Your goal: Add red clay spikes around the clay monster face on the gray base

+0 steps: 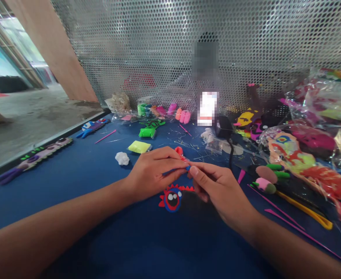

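Between the fingertips of my left hand [155, 172] and my right hand [217, 186] is a small piece of blue clay [188, 168]. Both hands are closed in a pinch on it, and most of the piece is hidden by the fingers. Just below them a clay figure [172, 199] lies on the table, with a red and blue round head, a big black-and-white eye and a red spiked strip. Part of that strip runs under my right hand. Behind the fingertips rests a red clay lump in wrapping [179, 152].
Left of my hands lie white clay [122, 158] and a yellow clay pack [139, 147]. Finished clay figures [42, 155] line the left edge. To the right are pink tools [301, 232], a yellow-handled tool [307, 209] and bagged clay pieces [301, 151]. A perforated metal panel [147, 46] stands behind.
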Demonstrator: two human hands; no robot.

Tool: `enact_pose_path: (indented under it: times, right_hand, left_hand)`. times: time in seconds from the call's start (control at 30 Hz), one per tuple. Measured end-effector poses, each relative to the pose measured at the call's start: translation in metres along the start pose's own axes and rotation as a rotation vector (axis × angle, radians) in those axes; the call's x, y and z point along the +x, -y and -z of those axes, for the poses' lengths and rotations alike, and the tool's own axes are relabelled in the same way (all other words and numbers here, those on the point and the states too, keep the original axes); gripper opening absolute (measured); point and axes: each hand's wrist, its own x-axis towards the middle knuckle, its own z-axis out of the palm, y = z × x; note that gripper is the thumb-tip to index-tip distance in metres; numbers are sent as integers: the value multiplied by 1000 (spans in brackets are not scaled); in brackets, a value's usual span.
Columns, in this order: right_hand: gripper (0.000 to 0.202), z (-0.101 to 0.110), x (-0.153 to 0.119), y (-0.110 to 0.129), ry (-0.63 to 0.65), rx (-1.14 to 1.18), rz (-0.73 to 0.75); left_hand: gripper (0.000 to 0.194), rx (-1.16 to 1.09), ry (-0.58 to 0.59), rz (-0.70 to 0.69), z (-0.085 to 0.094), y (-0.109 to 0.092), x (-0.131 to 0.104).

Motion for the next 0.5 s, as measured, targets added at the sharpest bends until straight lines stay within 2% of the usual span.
enact_pose_path:
  times: [0.2, 0.33, 0.5]
  right_hand:
    - [22, 0, 0, 2, -1, -88, 15]
    - [27, 1, 1, -2, -7, -37, 23]
    - [22, -1, 2, -2, 10, 33, 45]
  left_hand:
    - [15, 63, 31, -39, -1, 0, -2]
    - [23, 10, 95, -10, 0, 1, -2]
    - [25, 27, 83, -31, -1, -1, -2]
